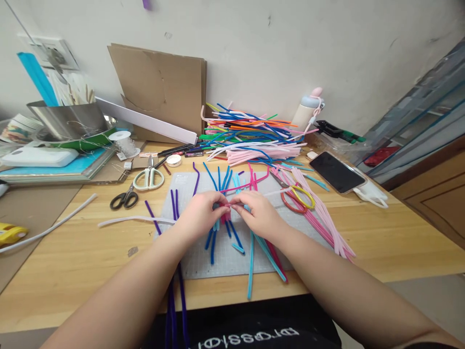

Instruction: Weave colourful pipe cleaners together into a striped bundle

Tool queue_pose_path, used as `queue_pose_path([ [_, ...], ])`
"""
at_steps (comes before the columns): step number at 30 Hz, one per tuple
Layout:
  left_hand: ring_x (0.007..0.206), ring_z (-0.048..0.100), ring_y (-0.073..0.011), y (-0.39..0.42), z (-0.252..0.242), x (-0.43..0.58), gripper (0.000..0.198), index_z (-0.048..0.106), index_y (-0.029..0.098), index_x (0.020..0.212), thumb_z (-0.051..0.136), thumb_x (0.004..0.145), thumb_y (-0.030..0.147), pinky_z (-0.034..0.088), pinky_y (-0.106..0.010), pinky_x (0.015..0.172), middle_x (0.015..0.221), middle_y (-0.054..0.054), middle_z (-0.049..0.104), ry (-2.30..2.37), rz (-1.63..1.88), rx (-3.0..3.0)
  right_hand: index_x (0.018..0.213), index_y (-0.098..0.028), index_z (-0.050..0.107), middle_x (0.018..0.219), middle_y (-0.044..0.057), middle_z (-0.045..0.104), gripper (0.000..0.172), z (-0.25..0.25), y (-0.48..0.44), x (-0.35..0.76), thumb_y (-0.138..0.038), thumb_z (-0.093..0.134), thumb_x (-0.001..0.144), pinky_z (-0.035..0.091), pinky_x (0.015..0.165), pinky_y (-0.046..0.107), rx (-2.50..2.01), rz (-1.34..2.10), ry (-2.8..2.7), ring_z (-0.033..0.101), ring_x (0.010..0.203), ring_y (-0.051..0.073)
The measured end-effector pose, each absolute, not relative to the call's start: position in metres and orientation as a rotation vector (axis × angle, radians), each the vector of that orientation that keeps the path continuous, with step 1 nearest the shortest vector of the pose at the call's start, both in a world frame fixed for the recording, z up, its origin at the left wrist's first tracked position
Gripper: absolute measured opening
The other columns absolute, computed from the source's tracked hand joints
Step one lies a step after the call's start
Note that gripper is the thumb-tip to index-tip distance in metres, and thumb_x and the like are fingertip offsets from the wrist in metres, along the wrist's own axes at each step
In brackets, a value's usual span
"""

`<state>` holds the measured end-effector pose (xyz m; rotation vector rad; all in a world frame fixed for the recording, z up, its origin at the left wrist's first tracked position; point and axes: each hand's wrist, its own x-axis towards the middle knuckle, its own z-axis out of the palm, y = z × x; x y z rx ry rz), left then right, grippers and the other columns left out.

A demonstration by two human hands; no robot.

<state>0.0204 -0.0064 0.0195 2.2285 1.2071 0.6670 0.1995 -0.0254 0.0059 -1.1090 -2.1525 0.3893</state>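
My left hand and my right hand meet over a grey cutting mat on a wooden table. Both pinch a bundle of blue and pink pipe cleaners between their fingertips. The bundle's ends fan out above the hands and hang below them. Loose blue and light-blue pipe cleaners lie on the mat under my right wrist. Purple pipe cleaners lie left of my left hand.
A big heap of mixed pipe cleaners sits at the back. Pink ones lie at right near a phone. Two scissors lie at left. Cardboard, a bottle and stacked clutter line the wall.
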Motion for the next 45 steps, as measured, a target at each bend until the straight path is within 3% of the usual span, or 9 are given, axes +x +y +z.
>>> queue_pose_path([
  [8,0.072,0.059,-0.0156,-0.011,0.028,0.019,0.010,0.067,0.020,0.076,0.057,0.076,0.023,0.041,-0.025,0.066,0.075,0.000,0.067,1.166,0.693,2.184,0.081,-0.017,0.060,0.079,0.002,0.063,0.009,0.003,-0.024,0.199,-0.022,0.052,0.084,0.041,0.070,0.027,-1.151,0.705,-1.997,0.057,0.077,0.015],
  [16,0.065,0.058,-0.0140,-0.014,0.031,0.016,0.013,0.068,0.020,0.075,0.057,0.075,0.027,0.040,-0.024,0.062,0.070,0.001,0.067,1.142,0.655,2.133,0.074,-0.018,0.050,0.093,0.005,0.065,0.008,0.002,-0.027,0.199,-0.020,0.051,0.081,0.046,0.074,0.031,-1.038,1.127,-1.800,0.060,0.085,0.016],
  [26,0.070,0.059,-0.0147,-0.014,0.035,0.016,0.013,0.065,0.019,0.078,0.055,0.077,0.026,0.042,-0.024,0.067,0.076,0.000,0.067,1.068,0.692,2.095,0.076,-0.017,0.054,0.093,0.007,0.064,0.013,0.005,-0.024,0.203,-0.028,0.055,0.081,0.046,0.077,0.033,-1.009,1.204,-1.742,0.060,0.084,0.017],
  [29,0.072,0.058,-0.0145,-0.014,0.034,0.017,0.011,0.063,0.018,0.079,0.056,0.077,0.027,0.043,-0.024,0.068,0.077,0.000,0.066,1.030,0.743,2.043,0.077,-0.017,0.053,0.084,0.004,0.062,0.013,0.006,-0.025,0.203,-0.029,0.054,0.082,0.046,0.072,0.030,-1.007,1.211,-1.727,0.058,0.077,0.015],
  [36,0.070,0.056,-0.0136,-0.014,0.032,0.018,0.013,0.061,0.018,0.076,0.054,0.079,0.028,0.041,-0.025,0.066,0.074,0.000,0.063,1.012,0.687,2.064,0.079,-0.017,0.055,0.078,0.001,0.056,0.007,0.009,-0.026,0.203,-0.019,0.049,0.083,0.041,0.069,0.027,-0.994,0.952,-1.980,0.051,0.075,0.013],
  [45,0.069,0.053,-0.0120,-0.016,0.033,0.019,0.005,0.057,0.017,0.074,0.054,0.077,0.021,0.042,-0.023,0.066,0.072,0.001,0.058,0.874,0.730,2.031,0.076,-0.018,0.052,0.068,-0.002,0.051,0.014,0.007,-0.028,0.200,-0.029,0.051,0.085,0.041,0.060,0.025,-0.932,1.277,-1.744,0.050,0.061,0.011],
])
